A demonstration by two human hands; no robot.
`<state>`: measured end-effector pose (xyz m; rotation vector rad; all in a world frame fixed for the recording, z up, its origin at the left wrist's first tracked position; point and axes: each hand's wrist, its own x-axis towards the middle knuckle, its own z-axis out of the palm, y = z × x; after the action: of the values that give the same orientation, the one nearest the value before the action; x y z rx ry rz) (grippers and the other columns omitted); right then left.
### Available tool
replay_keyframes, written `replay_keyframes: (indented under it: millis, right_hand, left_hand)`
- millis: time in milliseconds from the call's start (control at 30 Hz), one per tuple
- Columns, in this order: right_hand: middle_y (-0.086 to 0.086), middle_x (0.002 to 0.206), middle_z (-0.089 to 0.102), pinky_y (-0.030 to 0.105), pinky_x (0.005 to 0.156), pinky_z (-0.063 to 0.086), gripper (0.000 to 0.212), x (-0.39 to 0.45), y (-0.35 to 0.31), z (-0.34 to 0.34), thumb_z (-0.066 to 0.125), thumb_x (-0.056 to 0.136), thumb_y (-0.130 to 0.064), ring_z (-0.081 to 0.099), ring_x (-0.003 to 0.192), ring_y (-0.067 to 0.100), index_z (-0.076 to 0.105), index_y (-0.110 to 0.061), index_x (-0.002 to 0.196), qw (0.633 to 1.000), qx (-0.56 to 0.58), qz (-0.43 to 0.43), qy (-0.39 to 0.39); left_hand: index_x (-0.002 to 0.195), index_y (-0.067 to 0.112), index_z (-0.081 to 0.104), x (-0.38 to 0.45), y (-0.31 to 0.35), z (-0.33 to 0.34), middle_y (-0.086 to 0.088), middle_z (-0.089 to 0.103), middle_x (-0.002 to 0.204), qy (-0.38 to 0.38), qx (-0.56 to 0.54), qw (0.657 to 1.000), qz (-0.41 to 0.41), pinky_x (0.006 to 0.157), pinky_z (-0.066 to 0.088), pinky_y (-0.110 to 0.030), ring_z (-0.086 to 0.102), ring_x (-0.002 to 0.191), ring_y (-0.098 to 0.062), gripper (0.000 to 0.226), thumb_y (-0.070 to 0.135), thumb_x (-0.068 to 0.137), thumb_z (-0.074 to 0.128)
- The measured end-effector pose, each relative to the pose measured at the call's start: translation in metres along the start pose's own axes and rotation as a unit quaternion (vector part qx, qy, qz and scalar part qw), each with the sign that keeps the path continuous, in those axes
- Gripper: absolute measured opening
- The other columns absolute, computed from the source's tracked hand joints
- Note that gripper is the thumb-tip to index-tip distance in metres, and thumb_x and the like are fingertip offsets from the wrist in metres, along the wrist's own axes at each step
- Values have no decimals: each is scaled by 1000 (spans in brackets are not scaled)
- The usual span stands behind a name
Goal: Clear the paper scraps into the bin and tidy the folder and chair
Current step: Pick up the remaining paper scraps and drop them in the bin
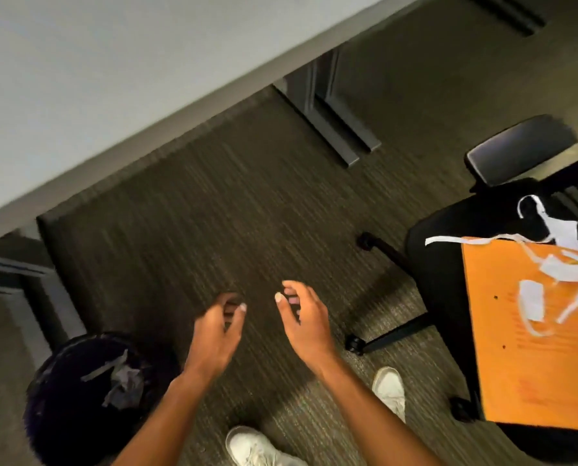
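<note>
An orange folder (529, 348) lies on the seat of a black office chair (435, 264) at the right. Several white paper scraps (533, 299) and thin strips lie on the folder and on the seat behind it. A dark round bin (62, 398) stands on the carpet at the lower left, with crumpled paper (123, 381) inside. My left hand (215, 334) and my right hand (306, 322) hover over the carpet between bin and chair. Both have loosely curled fingers and hold nothing.
A white desk top (96, 79) crosses the upper left, with dark metal legs (328, 119) beneath it and another leg (18, 277) at the left. The chair's wheeled base (381, 338) and armrest (519, 149) stick out. My white shoes (390, 388) stand on the striped carpet.
</note>
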<state>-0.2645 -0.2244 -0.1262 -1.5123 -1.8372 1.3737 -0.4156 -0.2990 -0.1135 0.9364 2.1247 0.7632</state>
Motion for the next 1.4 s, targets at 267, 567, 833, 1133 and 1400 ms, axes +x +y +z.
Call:
replay_keyframes:
  millis: [267, 567, 833, 1133, 1400]
  right_hand:
    - [-9, 110, 58, 32, 86, 53, 30, 4, 70, -141, 54, 93, -38, 59, 98, 3, 56, -27, 121, 990, 29, 76, 117]
    - [-3, 118, 53, 23, 85, 48, 40, -16, 148, -270, 63, 89, -31, 55, 105, 13, 51, -24, 126, 956, -6, 135, 262]
    - [9, 135, 42, 41, 95, 40, 67, -16, 213, -348, 74, 77, -35, 42, 121, 30, 41, -21, 134, 897, -132, 277, 319]
    - [8, 135, 43, 41, 97, 44, 70, 18, 235, -360, 74, 78, -37, 42, 122, 27, 37, -23, 137, 908, -140, 300, 256]
    - [3, 124, 55, 40, 96, 47, 44, 25, 236, -358, 71, 84, -21, 47, 117, 23, 52, -22, 123, 921, -67, 291, 251]
  left_hand:
    - [105, 17, 61, 8, 94, 104, 5, 68, 86, -66, 6, 994, 85, 66, 44, -1, 62, 82, 5, 14, 16, 91, 62]
    - [108, 19, 61, 13, 174, 209, 6, 67, 89, -155, 39, 975, 152, 64, 44, -4, 61, 83, 2, 16, 22, 93, 59]
    - [113, 18, 59, 13, 222, 283, 5, 65, 89, -204, 82, 958, 186, 67, 50, -12, 62, 84, -2, 19, 22, 94, 56]
    - [112, 19, 58, 23, 253, 328, 5, 62, 92, -223, 131, 943, 208, 64, 47, -8, 59, 86, -2, 17, 21, 95, 55]
    - [113, 16, 60, 48, 288, 364, -1, 52, 110, -214, 192, 916, 280, 72, 53, -33, 55, 76, -10, 26, 11, 88, 63]
